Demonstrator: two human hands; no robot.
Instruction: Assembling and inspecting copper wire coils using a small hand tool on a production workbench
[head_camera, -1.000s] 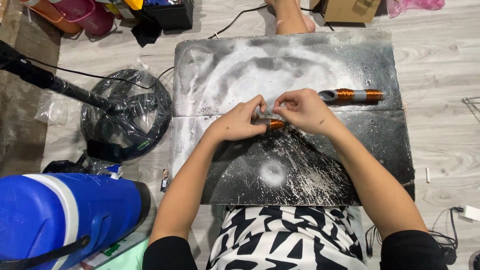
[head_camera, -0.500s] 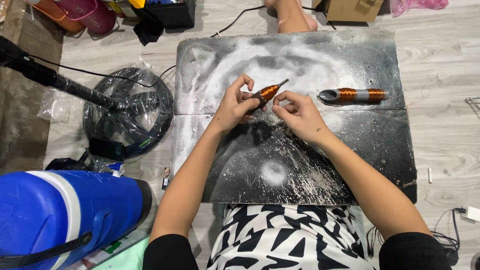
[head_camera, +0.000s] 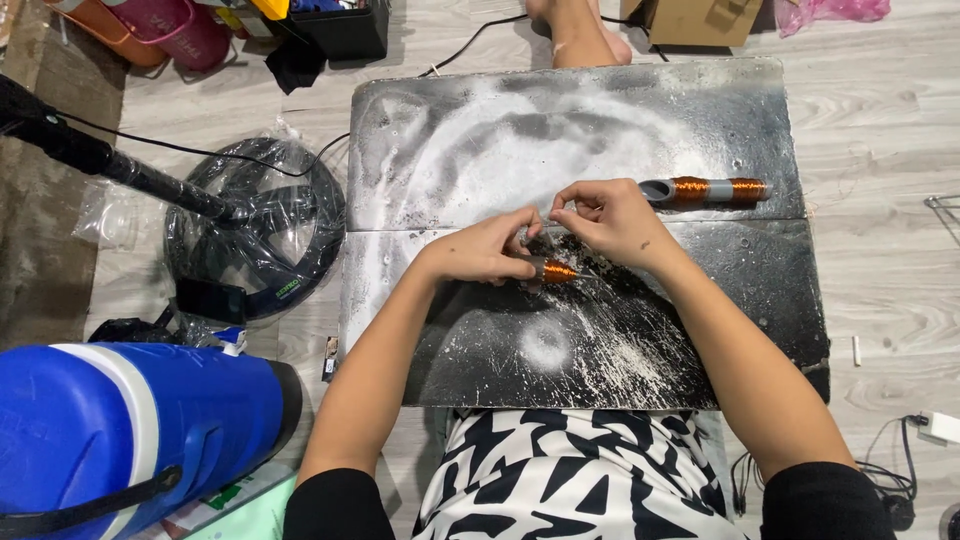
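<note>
The fingers (head_camera: 524, 232) of the left hand (head_camera: 485, 252) are curled around the grey end of a small copper wire coil (head_camera: 556, 271), gripping it just above the dark, white-streaked counter (head_camera: 480, 150); the coil's long axis runs roughly left to right, its copper-wound tip pointing towards the person's right; the right hand (head_camera: 612, 218) sits just beyond and to the right of the coil, thumb and forefinger pinched together near the left fingertips, seemingly on a fine wire, though the strand itself is too thin to make out; the left hand is the one holding the coil, the right is close beside it but not around it; a second, longer coil piece (head_camera: 705, 189) with two copper windings on a grey body lies flat on the counter to the right of the right hand, also lengthwise left to right; on the floor to the left stand a fan base (head_camera: 262, 225) wrapped in clear plastic and a blue cooler (head_camera: 110, 430)
</note>
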